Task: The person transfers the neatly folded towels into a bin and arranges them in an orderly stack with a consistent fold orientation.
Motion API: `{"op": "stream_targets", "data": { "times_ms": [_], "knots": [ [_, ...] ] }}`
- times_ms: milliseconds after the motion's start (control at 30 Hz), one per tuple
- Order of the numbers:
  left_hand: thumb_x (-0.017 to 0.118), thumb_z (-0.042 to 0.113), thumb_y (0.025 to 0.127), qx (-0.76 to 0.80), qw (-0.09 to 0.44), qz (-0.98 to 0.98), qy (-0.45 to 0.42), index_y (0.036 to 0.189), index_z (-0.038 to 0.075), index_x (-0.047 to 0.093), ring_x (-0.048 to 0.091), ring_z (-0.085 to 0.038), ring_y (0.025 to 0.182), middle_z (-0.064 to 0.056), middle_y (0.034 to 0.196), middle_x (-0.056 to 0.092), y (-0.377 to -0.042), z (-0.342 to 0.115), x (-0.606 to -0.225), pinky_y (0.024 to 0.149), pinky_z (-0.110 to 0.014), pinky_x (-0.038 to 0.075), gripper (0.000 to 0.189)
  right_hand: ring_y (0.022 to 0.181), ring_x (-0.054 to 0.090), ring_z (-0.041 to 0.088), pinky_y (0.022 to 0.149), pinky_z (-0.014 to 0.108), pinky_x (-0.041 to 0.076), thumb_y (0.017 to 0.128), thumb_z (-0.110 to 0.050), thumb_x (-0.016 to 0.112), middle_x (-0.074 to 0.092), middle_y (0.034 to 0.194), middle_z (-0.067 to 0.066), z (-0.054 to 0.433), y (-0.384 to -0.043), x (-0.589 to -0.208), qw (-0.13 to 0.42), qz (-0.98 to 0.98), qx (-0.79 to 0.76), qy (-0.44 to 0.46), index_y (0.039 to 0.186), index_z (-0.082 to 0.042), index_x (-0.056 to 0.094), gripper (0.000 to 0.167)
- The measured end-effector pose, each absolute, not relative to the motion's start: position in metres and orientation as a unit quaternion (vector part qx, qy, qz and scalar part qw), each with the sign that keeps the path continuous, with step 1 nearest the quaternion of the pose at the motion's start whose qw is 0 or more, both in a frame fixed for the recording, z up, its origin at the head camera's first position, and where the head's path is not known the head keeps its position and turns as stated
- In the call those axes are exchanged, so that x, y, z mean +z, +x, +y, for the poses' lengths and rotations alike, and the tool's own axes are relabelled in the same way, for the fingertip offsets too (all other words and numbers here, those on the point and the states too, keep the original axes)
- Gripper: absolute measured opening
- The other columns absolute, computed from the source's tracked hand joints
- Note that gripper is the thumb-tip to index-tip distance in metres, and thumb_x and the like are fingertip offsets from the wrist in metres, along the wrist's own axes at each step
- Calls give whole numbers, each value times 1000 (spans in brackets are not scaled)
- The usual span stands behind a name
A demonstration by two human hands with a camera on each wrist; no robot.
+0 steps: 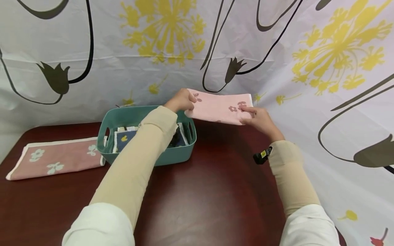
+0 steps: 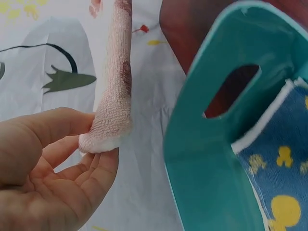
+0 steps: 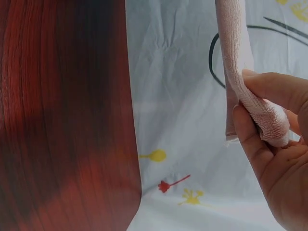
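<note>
A folded light-pink towel with darker pink flowers is held up above the back of the table, just right of a teal basket. My left hand pinches its left end between thumb and fingers, beside the basket's right end. At the other end, my right hand grips the towel between thumb and fingers. Seen edge-on in both wrist views, the towel shows several layers. Inside the basket lies a navy towel with yellow figures; my left arm hides part of the contents.
Left of the basket, a folded dusty-pink towel with pale flowers lies flat, its right end close against the basket. The dark red table meets a patterned white sheet behind and at the right.
</note>
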State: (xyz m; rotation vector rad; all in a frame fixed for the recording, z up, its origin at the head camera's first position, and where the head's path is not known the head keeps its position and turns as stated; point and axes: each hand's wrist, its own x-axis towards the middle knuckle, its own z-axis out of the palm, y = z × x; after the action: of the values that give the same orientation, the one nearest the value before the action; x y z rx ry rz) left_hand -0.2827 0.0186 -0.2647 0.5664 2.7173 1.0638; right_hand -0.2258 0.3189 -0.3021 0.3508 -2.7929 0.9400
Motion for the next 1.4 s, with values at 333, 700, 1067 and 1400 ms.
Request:
{"op": "stream_targets", "data": {
  "times_ms": [333, 700, 1067, 1400],
  "knots": [
    [55, -7, 76, 357, 105, 913, 165, 118, -4, 59, 46, -20, 106, -15, 125, 54, -256, -15, -251, 66, -22, 34, 43, 58, 31, 16, 49, 25, 28, 77, -14, 74, 60, 104, 27, 296, -234, -303, 96, -937, 299, 155, 122, -5, 59, 48],
    [55, -7, 79, 388, 138, 900, 144, 121, -1, 58, 23, -11, 52, -15, 127, 53, -250, -52, -259, 54, -25, 28, 43, 68, 39, 20, 56, 25, 32, 78, -10, 73, 58, 114, 25, 268, -235, -306, 73, -925, 324, 182, 122, -1, 58, 47],
    [55, -8, 82, 404, 146, 892, 141, 123, -3, 56, 33, -16, 68, -17, 131, 49, -242, -85, -261, 57, -27, 31, 42, 63, 36, 17, 53, 26, 29, 78, -9, 72, 63, 94, 22, 240, -238, -309, 73, -922, 314, 214, 121, -2, 60, 46],
    [55, -5, 83, 404, 156, 891, 133, 126, -2, 54, 26, -13, 52, -17, 134, 45, -239, -110, -264, 57, -29, 32, 42, 50, 27, 10, 48, 27, 26, 79, -15, 72, 47, 62, 8, 219, -240, -309, 57, -922, 312, 220, 124, -6, 58, 47]
  ]
}}
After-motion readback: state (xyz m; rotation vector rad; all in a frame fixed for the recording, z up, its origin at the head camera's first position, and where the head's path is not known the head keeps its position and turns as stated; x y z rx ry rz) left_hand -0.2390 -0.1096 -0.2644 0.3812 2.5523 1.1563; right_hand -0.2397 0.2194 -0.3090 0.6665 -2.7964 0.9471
